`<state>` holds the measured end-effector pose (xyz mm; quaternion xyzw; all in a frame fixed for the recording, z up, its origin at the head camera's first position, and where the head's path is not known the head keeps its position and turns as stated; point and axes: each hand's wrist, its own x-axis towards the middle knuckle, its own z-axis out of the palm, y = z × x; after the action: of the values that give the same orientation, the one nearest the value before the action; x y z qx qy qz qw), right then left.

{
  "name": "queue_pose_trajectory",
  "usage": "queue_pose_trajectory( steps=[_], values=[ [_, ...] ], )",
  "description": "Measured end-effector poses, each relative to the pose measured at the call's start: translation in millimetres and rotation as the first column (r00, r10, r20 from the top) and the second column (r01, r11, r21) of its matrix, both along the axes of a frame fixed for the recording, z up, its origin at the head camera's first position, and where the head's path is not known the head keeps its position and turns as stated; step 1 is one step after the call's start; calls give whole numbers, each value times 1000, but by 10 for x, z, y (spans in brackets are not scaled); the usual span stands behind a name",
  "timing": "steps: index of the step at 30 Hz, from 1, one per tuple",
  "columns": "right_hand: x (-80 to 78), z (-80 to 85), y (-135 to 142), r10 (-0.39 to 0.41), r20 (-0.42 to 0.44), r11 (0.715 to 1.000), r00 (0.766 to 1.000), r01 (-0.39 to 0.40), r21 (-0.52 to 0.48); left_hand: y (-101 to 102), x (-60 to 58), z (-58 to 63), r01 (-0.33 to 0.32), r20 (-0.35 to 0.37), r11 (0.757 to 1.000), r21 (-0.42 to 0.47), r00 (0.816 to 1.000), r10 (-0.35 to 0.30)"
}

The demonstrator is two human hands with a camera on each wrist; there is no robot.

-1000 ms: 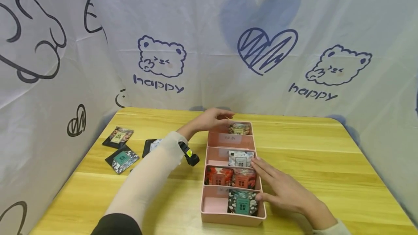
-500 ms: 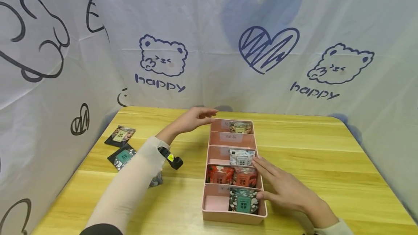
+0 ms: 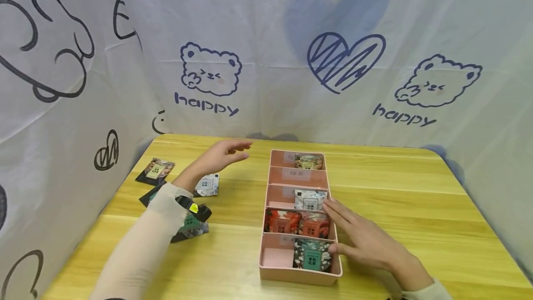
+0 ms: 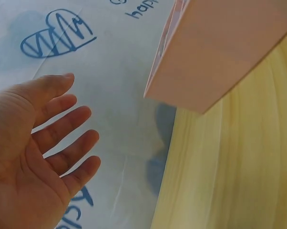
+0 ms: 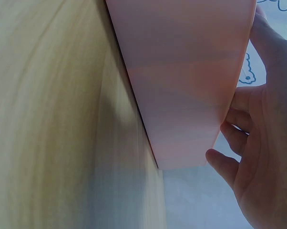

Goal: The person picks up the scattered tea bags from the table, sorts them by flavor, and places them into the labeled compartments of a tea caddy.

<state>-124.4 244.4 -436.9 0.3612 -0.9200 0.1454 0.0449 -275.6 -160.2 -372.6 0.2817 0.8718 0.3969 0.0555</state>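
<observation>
A long pink divided box [image 3: 300, 274] stands on the table with tea sachets in its compartments. At the far end is a yellow-labelled sachet [image 3: 308, 162]; nearer come a white sachet [image 3: 310, 200], two red sachets [image 3: 283, 222] and a green-labelled sachet [image 3: 312, 255]. My right hand [image 3: 366, 240] rests along the box's right rim, fingers extended by the white sachet and thumb by the green one. In the right wrist view, its fingertips meet the rim. Left of the box my left hand [image 3: 214, 157] hovers above the table, holding nothing, its fingers loosely spread in the left wrist view.
On the left of the wooden table [image 3: 399, 175] lie loose sachets: a yellow-labelled one [image 3: 156, 170], a white one [image 3: 208, 185] and a green-labelled one [image 3: 196, 227]. Another dark sachet [image 3: 146, 196] is partly behind the left sleeve. A printed white cloth [image 3: 266, 101] hangs behind.
My left hand has moved left, away from the far end of the box and towards the loose sachets. The right hand has stayed on the box's rim.
</observation>
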Motion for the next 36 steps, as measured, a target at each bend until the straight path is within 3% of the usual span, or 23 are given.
queue_pose_trajectory(
  steps=[7,15,23,36],
  values=[
    [-7,-9,0,0,5,1000,1000,0,-2,-248,90,-66,-94,26,996,2,995,94],
    [-1,15,10,-2,11,1000,1000,2,-9,-459,97,-195,-116,4,992,-53,993,117],
    [-3,4,5,0,15,1000,1000,0,-5,-641,96,-342,-97,46,988,-117,994,103],
    [-2,2,10,-9,20,1000,1000,9,2,-856,43,-517,10,153,983,-182,988,18]
  ],
)
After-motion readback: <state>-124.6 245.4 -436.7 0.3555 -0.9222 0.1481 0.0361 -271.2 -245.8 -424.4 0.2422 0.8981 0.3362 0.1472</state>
